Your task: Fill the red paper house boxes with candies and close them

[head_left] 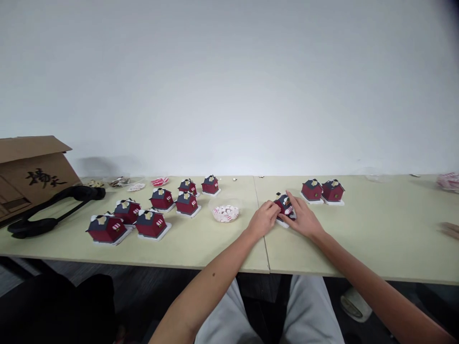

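A small red model house (283,202) with a dark roof and white base stands on the table between my hands. My left hand (265,217) closes on its left side, fingers curled against the wall. Along its right side lies my right hand (304,217), one finger at the roof and the thumb near the red-and-white striped piece on the front. My fingers cover part of the house. To the left of my left hand sits a clear bowl (225,212) of small striped and white pieces.
Two finished-looking houses (311,190) stand behind on the right, and several more houses (152,224) on the left. A cardboard box (39,177) and a black curved object (53,210) occupy the left end. A striped bundle (448,181) lies far right. A seam (266,248) divides the tabletop.
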`<state>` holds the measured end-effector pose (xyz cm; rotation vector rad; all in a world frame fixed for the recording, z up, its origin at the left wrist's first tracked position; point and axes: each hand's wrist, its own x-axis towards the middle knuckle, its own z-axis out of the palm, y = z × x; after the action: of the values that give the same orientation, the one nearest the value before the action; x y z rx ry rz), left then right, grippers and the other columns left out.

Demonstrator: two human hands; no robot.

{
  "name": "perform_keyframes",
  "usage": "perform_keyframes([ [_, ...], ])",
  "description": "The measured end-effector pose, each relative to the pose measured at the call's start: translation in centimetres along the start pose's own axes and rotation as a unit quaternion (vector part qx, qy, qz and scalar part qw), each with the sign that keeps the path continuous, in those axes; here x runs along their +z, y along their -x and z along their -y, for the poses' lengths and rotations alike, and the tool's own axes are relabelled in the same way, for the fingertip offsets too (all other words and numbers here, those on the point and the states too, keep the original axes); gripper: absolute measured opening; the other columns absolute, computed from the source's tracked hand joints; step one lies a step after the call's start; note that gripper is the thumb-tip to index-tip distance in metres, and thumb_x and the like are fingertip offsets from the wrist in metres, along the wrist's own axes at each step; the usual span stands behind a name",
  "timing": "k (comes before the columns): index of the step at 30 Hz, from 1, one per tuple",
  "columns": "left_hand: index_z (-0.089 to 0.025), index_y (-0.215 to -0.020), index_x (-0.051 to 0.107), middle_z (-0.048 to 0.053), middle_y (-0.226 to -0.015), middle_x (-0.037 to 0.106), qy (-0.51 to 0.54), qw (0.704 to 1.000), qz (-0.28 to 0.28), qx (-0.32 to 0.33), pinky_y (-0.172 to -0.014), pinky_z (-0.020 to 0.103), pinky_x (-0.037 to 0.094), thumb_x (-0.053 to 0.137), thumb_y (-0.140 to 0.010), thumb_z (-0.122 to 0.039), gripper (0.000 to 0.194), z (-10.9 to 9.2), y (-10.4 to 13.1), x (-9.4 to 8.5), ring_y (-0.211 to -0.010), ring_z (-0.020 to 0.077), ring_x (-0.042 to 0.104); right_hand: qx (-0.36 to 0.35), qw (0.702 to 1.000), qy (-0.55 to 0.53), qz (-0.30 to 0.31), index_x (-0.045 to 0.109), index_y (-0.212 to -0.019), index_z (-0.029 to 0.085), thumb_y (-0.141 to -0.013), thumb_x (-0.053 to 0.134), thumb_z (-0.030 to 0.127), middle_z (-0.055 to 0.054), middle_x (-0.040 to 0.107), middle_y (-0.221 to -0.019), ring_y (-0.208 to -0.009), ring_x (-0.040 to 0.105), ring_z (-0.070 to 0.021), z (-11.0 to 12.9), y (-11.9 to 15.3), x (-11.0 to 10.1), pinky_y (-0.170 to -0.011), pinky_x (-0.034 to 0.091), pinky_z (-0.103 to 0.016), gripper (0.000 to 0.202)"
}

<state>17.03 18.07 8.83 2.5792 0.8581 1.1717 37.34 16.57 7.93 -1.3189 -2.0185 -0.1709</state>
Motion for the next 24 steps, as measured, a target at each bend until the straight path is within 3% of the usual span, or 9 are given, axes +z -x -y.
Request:
perform_keyframes([
  [6,-0.020,-0.109,0.058,0.005,-0.097,0.065,0.105,0.989,-0.013,-0.104,-0.082,0.029,0.050,0.055,-0.096,-0.035,0.020,0.14,-0.39,-0.14,-0.090,0.0176,0.061,0.010,1.000,-0.005,0.001,0.013,-0.162,0.025,-0.094,0.048,0.066,-0.015,0.052,-0.136,-0.124,0.052,-0.0345,-0.01,-0.03,0.06,-0.099,0.050,-0.049,0.087],
  [15,-0.020,-0.096,0.064,0.005,-0.097,0.064,0.127,0.990,0.000,-0.067,-0.080,0.026,0.050,0.056,-0.094,-0.031,0.014,0.02,-0.65,-0.83,-0.093,0.0169,0.061,0.009,1.000,-0.009,-0.001,0.013,-0.162,0.026,-0.094,0.049,0.065,-0.014,0.053,-0.135,-0.121,0.054,-0.0319,0.05,-0.07,-0.09,-0.097,0.052,-0.046,0.086],
  [24,-0.020,-0.099,0.056,0.001,-0.093,0.063,0.139,0.983,-0.004,-0.116,-0.077,0.026,0.048,0.060,-0.090,-0.028,0.012,-0.16,-0.94,-0.82,-0.087,0.0153,0.060,0.005,1.000,-0.023,-0.003,0.011,-0.162,0.025,-0.095,0.050,0.063,-0.014,0.051,-0.136,-0.123,0.051,-0.0320,0.11,-0.10,-0.06,-0.101,0.048,-0.047,0.087],
])
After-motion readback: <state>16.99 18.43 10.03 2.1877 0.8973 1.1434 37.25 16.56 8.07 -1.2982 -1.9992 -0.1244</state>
